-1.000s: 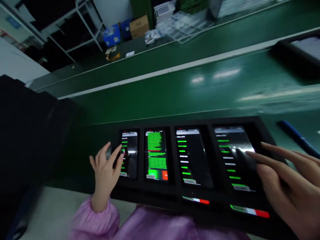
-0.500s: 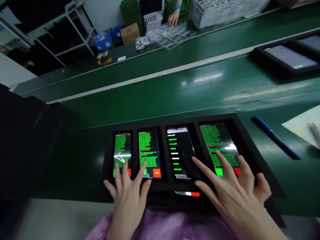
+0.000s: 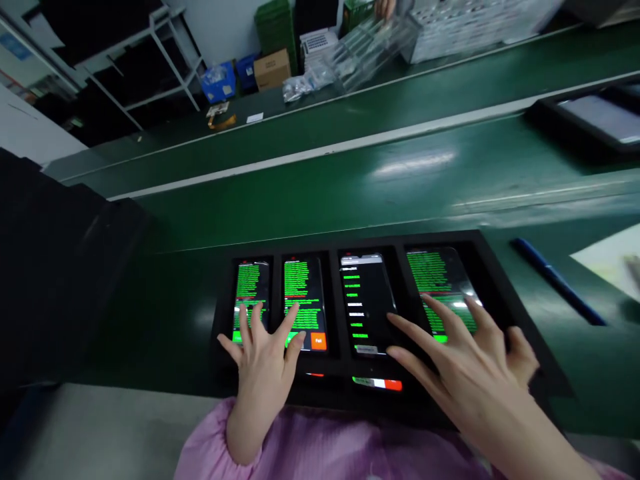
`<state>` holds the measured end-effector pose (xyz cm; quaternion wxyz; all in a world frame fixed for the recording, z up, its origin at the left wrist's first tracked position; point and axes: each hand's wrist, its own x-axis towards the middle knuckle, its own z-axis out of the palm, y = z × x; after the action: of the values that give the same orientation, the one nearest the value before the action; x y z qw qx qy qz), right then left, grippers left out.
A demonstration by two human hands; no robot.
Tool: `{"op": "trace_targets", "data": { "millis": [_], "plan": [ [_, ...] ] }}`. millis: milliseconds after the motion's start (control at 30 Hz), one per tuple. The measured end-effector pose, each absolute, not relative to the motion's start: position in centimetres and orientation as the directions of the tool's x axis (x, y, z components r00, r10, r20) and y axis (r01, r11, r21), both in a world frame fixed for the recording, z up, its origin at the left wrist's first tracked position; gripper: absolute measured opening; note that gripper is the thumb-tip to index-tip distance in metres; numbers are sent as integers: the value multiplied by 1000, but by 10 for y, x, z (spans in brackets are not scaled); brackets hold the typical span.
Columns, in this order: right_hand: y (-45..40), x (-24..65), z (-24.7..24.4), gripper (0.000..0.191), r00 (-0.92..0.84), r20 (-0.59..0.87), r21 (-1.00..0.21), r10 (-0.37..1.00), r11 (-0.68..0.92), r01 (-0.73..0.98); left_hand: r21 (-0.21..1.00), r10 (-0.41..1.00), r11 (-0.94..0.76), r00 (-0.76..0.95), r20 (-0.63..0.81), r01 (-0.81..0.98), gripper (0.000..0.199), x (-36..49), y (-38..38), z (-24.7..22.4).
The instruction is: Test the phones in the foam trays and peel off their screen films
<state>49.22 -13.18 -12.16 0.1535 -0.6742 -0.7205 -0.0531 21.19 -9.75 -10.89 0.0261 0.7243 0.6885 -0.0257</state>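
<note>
Four phones with lit screens lie side by side in a black tray. Green text fills the far left phone, the second phone and the far right phone; the third phone shows a dark list under a grey bar. My left hand is spread over the lower parts of the two left phones, holding nothing. My right hand is spread too, its fingers over the far right phone and the right edge of the third. Whether the fingertips touch glass cannot be made out.
A blue pen and a paper sheet lie right of the tray. Another black tray with phones is at the back right. Beyond the white strip, a person's hand is at a clear plastic tray. Dark fabric fills the left.
The view has shifted slightly. My left hand has moved up a little over the two left phones, and my right fingers sit slightly higher. The other person's clear tray is now raised and tilted.
</note>
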Motion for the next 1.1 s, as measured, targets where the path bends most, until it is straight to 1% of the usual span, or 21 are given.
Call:
{"op": "trace_targets", "data": {
  "millis": [67, 167, 267, 400, 500, 600, 700, 767, 833, 867, 900, 967, 1033, 1100],
  "plan": [
    [-119, 486, -112, 52, -85, 347, -91, 934, 124, 988, -12, 997, -50, 49, -62, 999, 47, 212, -97, -110],
    [-96, 478, -107, 45, -117, 368, -79, 922, 157, 984, -19, 997, -59, 58, -52, 998, 47, 210, -96, -112],
    [-85, 478, -108, 41, -108, 382, -65, 918, 143, 988, -13, 996, -74, 74, -48, 997, 47, 207, -95, -116],
    [-103, 491, -103, 40, -63, 422, -67, 905, 100, 993, 4, 996, -82, 82, -24, 997, 48, 201, -97, -122],
    [-130, 496, -102, 41, 2, 378, -55, 926, 20, 998, 10, 996, -95, 95, -2, 995, 47, 199, -98, -125],
    [-149, 488, -113, 45, 42, 301, 1, 953, -44, 999, 4, 994, -110, 110, 20, 994, 47, 202, -97, -126],
    [-148, 478, -125, 49, 65, 256, 41, 965, -79, 996, 25, 993, -114, 113, 23, 993, 47, 205, -89, -125],
    [-139, 476, -128, 48, 108, 217, 18, 970, -115, 993, 51, 994, -108, 107, 15, 993, 46, 202, -80, -124],
    [-129, 475, -125, 45, 151, 210, -20, 966, -150, 988, 97, 990, -144, 144, 13, 985, 45, 193, -75, -121],
    [-126, 474, -123, 44, 141, 230, -43, 963, -134, 990, 125, 982, -187, 184, 32, 974, 44, 186, -75, -120],
    [-125, 473, -121, 43, 95, 257, -70, 962, -79, 994, 153, 969, -247, 238, 70, 957, 43, 179, -78, -119],
    [-126, 468, -117, 42, -50, 310, -141, 949, 98, 985, 178, 919, -380, 349, 185, 908, 41, 168, -89, -117],
    [-132, 465, -114, 44, -157, 348, -220, 924, 244, 945, 140, 871, -459, 414, 263, 877, 39, 161, -105, -118],
    [-139, 467, -114, 48, -172, 365, -271, 915, 281, 921, 80, 861, -475, 445, 247, 876, 37, 158, -119, -121]
  ]
}}
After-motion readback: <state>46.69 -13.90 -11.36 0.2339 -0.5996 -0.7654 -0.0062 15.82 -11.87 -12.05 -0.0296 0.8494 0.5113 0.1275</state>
